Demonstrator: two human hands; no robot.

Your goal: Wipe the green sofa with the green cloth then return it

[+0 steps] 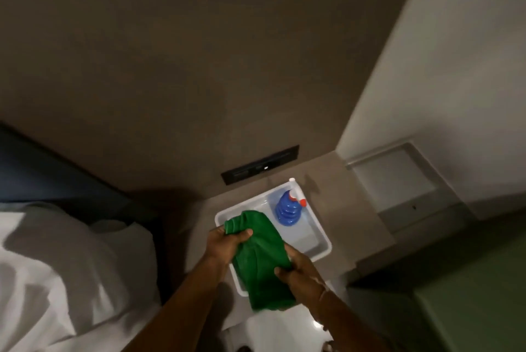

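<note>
The green cloth (260, 259) hangs bunched over a white plastic tray (321, 240) on a beige bedside surface. My left hand (227, 240) pinches the cloth's upper left corner. Its lower right edge is gripped by my right hand (299, 269). The green sofa (466, 297) shows as a green surface at the lower right, apart from both hands.
A blue spray bottle (287, 208) with a white and red nozzle stands in the tray's far end. A bed with white sheets (71, 272) lies to the left. A dark switch panel (260, 164) sits on the wall behind the tray. A white wall (444, 67) rises at right.
</note>
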